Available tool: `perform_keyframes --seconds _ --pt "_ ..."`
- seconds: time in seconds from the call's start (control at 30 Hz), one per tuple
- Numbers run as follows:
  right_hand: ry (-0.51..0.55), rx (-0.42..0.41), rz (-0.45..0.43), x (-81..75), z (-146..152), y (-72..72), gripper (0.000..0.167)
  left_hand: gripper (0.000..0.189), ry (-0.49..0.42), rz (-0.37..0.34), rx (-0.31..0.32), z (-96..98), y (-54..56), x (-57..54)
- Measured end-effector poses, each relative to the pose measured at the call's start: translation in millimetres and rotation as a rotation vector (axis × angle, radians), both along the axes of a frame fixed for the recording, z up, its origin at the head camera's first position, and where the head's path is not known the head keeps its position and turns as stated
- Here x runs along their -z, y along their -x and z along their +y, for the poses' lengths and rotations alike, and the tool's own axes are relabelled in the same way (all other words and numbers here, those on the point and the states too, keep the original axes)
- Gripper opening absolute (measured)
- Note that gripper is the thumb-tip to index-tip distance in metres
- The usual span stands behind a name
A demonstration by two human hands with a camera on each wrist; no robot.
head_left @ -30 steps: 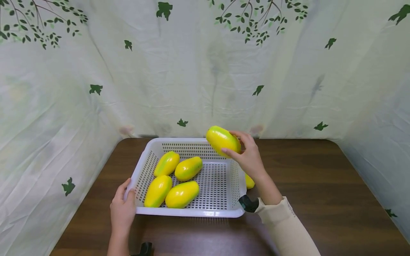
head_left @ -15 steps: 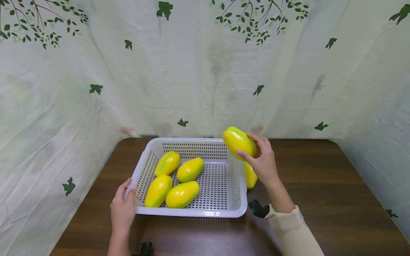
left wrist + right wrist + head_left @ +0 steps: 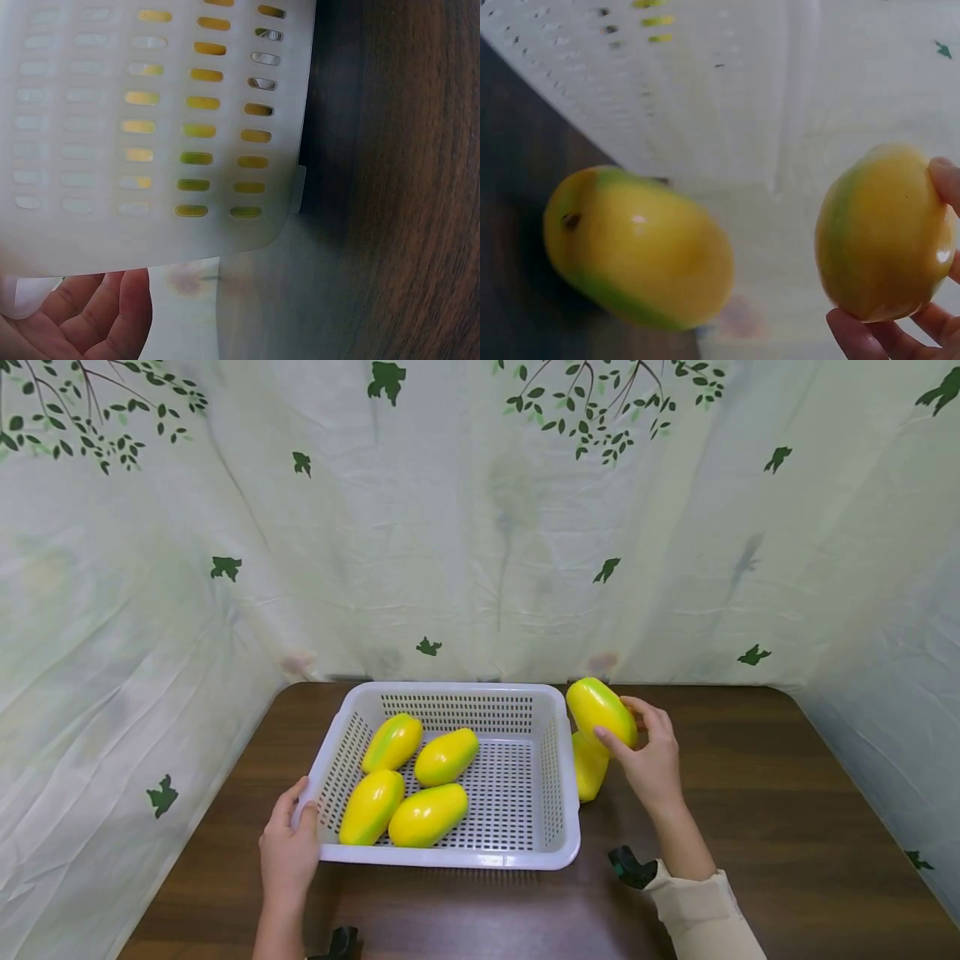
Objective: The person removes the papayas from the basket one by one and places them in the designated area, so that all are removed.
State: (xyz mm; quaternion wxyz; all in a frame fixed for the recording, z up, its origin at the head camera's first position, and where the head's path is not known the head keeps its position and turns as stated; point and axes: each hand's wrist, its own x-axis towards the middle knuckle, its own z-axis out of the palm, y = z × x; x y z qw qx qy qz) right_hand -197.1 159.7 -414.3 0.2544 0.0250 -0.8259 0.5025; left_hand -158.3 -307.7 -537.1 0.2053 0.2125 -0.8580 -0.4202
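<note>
My right hand (image 3: 651,758) holds a yellow-green mango (image 3: 602,712) between thumb and fingers, just past the right rim of a white plastic basket (image 3: 450,857). In the right wrist view, that mango (image 3: 885,236) hangs above the table with fingertips around one end. A second mango (image 3: 637,247) lies on the table against the basket's outer right wall, partly hidden in the head view. My left hand (image 3: 291,852) grips the basket's left rim, its fingers (image 3: 131,311) curled under the edge in the left wrist view. Several mangoes (image 3: 427,815) lie inside, grouped in the basket's left half.
The basket stands on a dark brown wooden table (image 3: 765,810). Bare tabletop extends to the right of my right hand. A pale curtain (image 3: 480,527) with leaf prints hangs along the back and sides.
My right hand has carried its mango rightward from over the basket to outside the right rim, and lower. The left hand and basket have stayed put.
</note>
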Motion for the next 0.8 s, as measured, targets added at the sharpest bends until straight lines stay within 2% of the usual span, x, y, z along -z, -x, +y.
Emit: perform_keyframes --seconds 0.2,0.5,0.8 --pt "0.01 0.072 -0.076 18.9 10.9 -5.9 0.055 0.037 -0.01 0.006 -0.007 -0.9 1.3 4.9" --pt "-0.004 0.145 -0.141 46.6 25.7 -15.2 0.055 0.037 -0.018 -0.004 -0.004 0.4 0.9 1.9" --pt "-0.011 0.194 -0.234 62.6 33.6 -23.4 0.059 0.037 -0.009 0.012 -0.012 0.2 1.3 3.1"
